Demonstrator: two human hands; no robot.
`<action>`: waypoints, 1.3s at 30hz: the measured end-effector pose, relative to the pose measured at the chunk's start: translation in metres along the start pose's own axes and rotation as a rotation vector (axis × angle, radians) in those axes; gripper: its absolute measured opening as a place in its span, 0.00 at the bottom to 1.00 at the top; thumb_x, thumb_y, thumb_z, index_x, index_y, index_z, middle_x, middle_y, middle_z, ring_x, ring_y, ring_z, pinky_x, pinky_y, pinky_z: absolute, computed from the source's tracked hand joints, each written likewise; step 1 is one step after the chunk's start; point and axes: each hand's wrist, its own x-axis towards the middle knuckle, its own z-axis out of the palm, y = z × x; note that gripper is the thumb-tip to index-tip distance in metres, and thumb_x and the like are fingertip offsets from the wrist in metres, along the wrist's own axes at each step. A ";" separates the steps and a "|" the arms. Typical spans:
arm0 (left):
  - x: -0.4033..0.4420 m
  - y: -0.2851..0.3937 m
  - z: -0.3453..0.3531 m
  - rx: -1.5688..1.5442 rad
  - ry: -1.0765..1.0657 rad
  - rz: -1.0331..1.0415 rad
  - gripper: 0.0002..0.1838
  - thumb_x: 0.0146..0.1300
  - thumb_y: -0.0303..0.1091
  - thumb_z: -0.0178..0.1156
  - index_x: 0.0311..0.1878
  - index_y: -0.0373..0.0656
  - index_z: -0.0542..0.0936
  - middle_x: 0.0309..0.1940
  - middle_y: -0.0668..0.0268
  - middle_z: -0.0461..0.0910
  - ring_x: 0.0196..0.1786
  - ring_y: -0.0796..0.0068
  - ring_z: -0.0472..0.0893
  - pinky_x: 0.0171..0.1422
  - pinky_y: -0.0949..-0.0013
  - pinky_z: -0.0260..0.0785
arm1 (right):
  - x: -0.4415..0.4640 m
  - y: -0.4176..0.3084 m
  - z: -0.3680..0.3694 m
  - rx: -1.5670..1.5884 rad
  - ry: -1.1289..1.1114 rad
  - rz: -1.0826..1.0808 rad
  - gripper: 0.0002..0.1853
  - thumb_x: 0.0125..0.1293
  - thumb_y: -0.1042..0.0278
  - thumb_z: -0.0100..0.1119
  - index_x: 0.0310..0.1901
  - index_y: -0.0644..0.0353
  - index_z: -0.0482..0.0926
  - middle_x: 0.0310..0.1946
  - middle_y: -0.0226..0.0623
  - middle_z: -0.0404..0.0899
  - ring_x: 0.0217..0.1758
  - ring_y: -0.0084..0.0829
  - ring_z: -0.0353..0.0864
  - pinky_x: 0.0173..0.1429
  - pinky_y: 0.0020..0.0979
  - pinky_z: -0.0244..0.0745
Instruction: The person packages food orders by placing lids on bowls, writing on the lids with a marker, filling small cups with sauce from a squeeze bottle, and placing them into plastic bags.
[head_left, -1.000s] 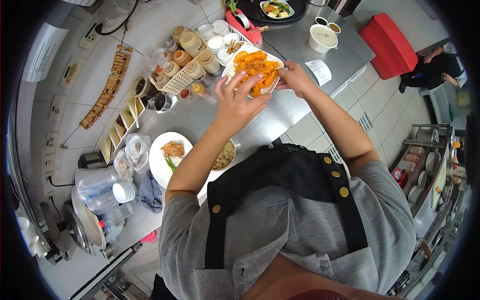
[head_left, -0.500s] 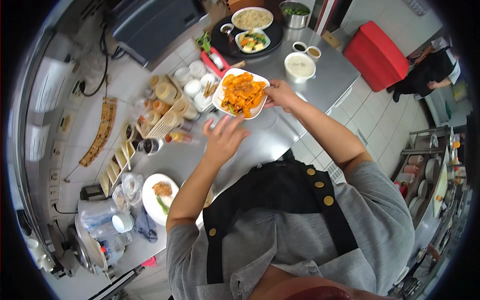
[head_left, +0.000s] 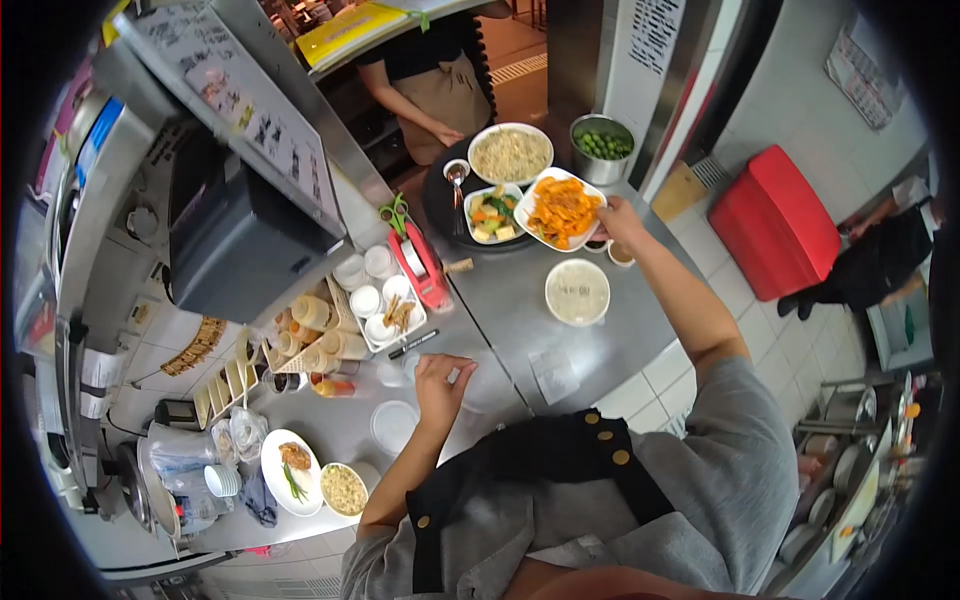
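My right hand [head_left: 622, 224] grips the rim of a square white plate [head_left: 530, 226] of orange-sauced food [head_left: 562, 210], held over the edge of a round black tray [head_left: 438, 215]. On that tray are a plate of fried rice [head_left: 510, 155], a dish of mixed vegetables [head_left: 492, 216] and a small sauce cup with a spoon [head_left: 456, 172]. My left hand [head_left: 440, 388] hovers over the steel counter with its fingers curled together and nothing visible in them. Nearest to it are a black marker [head_left: 413, 343] and a clear round lid [head_left: 396, 428].
A lidded white bowl [head_left: 578, 292] stands on the counter, a metal pot of greens [head_left: 602, 140] behind it. Left are a red tape dispenser [head_left: 422, 268], sauce bottles [head_left: 312, 313] and an oval plate [head_left: 290, 470]. A person in a brown apron [head_left: 440, 105] stands beyond the tray.
My right hand has carried the plate of orange food forward to the tray. My left hand has come away from the plate, and its spread fingers have curled in. The camera view has shifted.
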 end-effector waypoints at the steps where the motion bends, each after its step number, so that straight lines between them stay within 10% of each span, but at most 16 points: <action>1: 0.014 -0.003 0.008 0.014 -0.076 -0.033 0.05 0.54 0.34 0.73 0.31 0.48 0.87 0.29 0.68 0.83 0.39 0.63 0.77 0.47 0.61 0.68 | 0.012 0.008 -0.006 0.046 0.051 0.023 0.17 0.70 0.72 0.51 0.56 0.75 0.71 0.36 0.50 0.84 0.33 0.38 0.89 0.35 0.34 0.89; 10: 0.140 -0.066 0.105 -0.184 -0.004 -0.204 0.13 0.68 0.35 0.62 0.54 0.46 0.84 0.38 0.56 0.83 0.42 0.52 0.80 0.51 0.57 0.73 | 0.099 0.084 -0.028 0.088 0.199 0.112 0.15 0.73 0.72 0.49 0.56 0.72 0.72 0.37 0.49 0.84 0.32 0.38 0.88 0.36 0.36 0.89; 17: 0.226 -0.121 0.163 0.059 -0.033 -0.161 0.16 0.71 0.38 0.56 0.49 0.33 0.81 0.24 0.54 0.83 0.32 0.59 0.86 0.39 0.59 0.77 | 0.106 0.081 -0.028 0.206 0.210 0.154 0.13 0.73 0.73 0.49 0.55 0.71 0.71 0.37 0.48 0.84 0.34 0.38 0.88 0.36 0.34 0.89; 20: 0.241 -0.133 0.189 -0.171 -0.427 -0.777 0.14 0.71 0.36 0.54 0.52 0.36 0.77 0.29 0.54 0.85 0.32 0.64 0.86 0.35 0.62 0.78 | 0.101 0.075 -0.025 0.235 0.201 0.159 0.14 0.72 0.74 0.49 0.54 0.72 0.71 0.37 0.48 0.84 0.34 0.37 0.89 0.35 0.33 0.89; 29: 0.260 -0.129 0.218 -0.793 0.189 -1.143 0.25 0.70 0.31 0.57 0.66 0.42 0.59 0.33 0.59 0.82 0.24 0.75 0.79 0.27 0.74 0.73 | 0.123 0.082 -0.015 0.215 0.182 0.172 0.15 0.69 0.76 0.49 0.54 0.74 0.71 0.39 0.50 0.84 0.33 0.39 0.89 0.34 0.33 0.90; 39: 0.184 -0.078 0.157 -0.866 0.093 -0.696 0.21 0.69 0.29 0.56 0.63 0.42 0.64 0.36 0.67 0.77 0.31 0.81 0.75 0.33 0.75 0.69 | 0.158 0.108 -0.006 0.220 0.003 0.190 0.17 0.66 0.78 0.53 0.54 0.77 0.70 0.47 0.54 0.81 0.45 0.45 0.87 0.44 0.41 0.90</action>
